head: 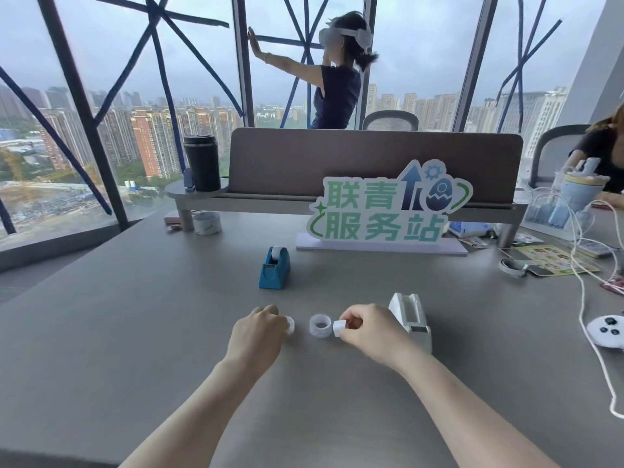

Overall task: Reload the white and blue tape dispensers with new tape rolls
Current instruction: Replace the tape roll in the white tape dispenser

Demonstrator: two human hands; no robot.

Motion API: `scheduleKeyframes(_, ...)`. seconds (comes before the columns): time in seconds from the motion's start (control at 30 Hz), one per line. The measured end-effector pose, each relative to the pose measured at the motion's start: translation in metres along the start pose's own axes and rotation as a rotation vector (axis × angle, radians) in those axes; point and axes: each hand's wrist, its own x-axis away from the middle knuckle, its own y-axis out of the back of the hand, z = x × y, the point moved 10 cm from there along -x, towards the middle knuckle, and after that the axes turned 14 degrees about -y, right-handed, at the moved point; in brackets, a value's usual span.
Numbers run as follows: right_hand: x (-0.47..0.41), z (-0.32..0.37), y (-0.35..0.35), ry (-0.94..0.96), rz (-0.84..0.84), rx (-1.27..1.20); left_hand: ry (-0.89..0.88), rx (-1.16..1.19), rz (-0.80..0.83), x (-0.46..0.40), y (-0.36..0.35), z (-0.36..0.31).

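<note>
Both forearms out over the grey tabletop (135, 332).

My left hand (255, 336) is knuckles-up, fingers curled down over a small clear tape roll (290, 325); only the roll's right edge shows past my fingertips. Grip closed on it, roll on or just above the surface, cannot tell which.

My right hand (363, 327) pinches a small white piece (338, 326) between thumb and fingers. Grip closed on that piece. What the piece is, I cannot tell.

Between the two hands, a second clear tape roll (320, 325) lies flat, hole up, just beside the white piece; contact uncertain.

White dispenser (410, 317) stands just right of my right hand, partly behind it, its channel open to the top.

Blue dispenser (274, 271) sits farther back, well apart from both hands, a white roll (277, 252) showing at its top.

Behind it, a green and white sign (381, 204) on a flat base. White game controller (606, 331) at far right.
</note>
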Motion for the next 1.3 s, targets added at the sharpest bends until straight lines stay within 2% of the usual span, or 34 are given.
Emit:
scheduleKeyframes(0.2, -0.002, -0.007, 0.041, -0.037, -0.159, -0.090, -0.003, 0.236, -0.096, -0.016, 0.022, -0.036)
scheduleKeyframes(0.27, -0.003, -0.014, 0.056, -0.057, -0.209, -0.088, -0.090, 0.315, -0.027, -0.030, 0.016, -0.067)
scheduleKeyframes(0.37, -0.003, -0.023, 0.067, -0.062, -0.225, -0.082, -0.234, 0.278, 0.110, -0.046, -0.004, -0.104)
scheduleKeyframes(0.5, 0.000, -0.034, 0.076, -0.065, -0.237, -0.092, -0.258, 0.196, 0.222, -0.060, -0.032, -0.116)
scheduleKeyframes(0.6, 0.002, -0.038, 0.081, -0.062, -0.248, -0.084, -0.280, 0.125, 0.196, -0.066, -0.034, -0.117)
scheduleKeyframes(0.73, 0.003, -0.040, 0.084, -0.045, -0.240, -0.055, -0.306, 0.168, 0.154, -0.068, -0.032, -0.119)
scheduleKeyframes(0.93, 0.010, -0.025, 0.086, 0.045, -0.229, 0.055, -0.219, 0.606, -0.001, -0.072, -0.004, -0.116)
scheduleKeyframes(1.13, 0.012, -0.016, 0.091, 0.084, -0.212, 0.103, -0.034, 0.894, -0.103, -0.073, 0.000, -0.106)
scheduleKeyframes(1.3, 0.015, -0.006, 0.091, 0.129, -0.181, 0.117, -0.001, 1.125, -0.170, -0.074, 0.011, -0.110)
